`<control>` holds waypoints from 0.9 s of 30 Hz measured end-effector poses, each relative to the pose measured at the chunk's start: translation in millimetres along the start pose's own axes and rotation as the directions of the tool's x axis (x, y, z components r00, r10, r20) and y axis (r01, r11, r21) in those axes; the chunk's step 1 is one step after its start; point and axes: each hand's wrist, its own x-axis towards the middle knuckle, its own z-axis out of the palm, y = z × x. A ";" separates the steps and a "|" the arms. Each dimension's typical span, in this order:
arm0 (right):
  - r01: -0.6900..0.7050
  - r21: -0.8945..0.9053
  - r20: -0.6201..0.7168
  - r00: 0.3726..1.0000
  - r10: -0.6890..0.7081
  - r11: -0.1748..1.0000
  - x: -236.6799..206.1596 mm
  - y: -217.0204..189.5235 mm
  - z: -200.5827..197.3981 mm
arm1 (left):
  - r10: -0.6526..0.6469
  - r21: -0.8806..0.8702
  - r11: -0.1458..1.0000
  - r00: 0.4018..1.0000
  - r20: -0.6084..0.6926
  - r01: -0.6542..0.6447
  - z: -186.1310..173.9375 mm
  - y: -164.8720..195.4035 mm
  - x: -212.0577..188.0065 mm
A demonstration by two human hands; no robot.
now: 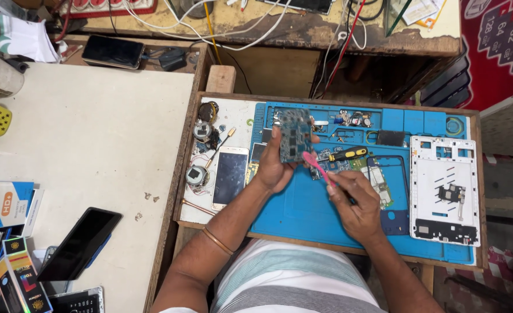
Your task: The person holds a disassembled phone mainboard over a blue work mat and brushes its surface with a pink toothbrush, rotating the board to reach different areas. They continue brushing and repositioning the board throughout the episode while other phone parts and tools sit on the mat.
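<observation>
Left hand (274,168) grips the light, rigid, likely fragile circuit board (294,135) by its edges; right hand (355,203), at 4 o'clock, pinches a pink brush (317,166).

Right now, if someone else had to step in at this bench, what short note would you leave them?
Left hand: holds the blue circuit board up over the blue work mat.
Right hand: grips a pink brush, bristle end at the board's lower edge.
Nearby: a yellow-handled screwdriver on the mat, a white tablet back shell to the right, a white phone to the left.
Done: board is out of its shell.
Left: brushing not finished; nothing reassembled.
</observation>
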 end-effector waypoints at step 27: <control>-0.117 0.257 -0.021 0.992 0.127 0.959 -1.7 11.6 -5.7 | 0.000 0.138 0.990 0.993 0.116 -0.016 20.5 -0.7 1.7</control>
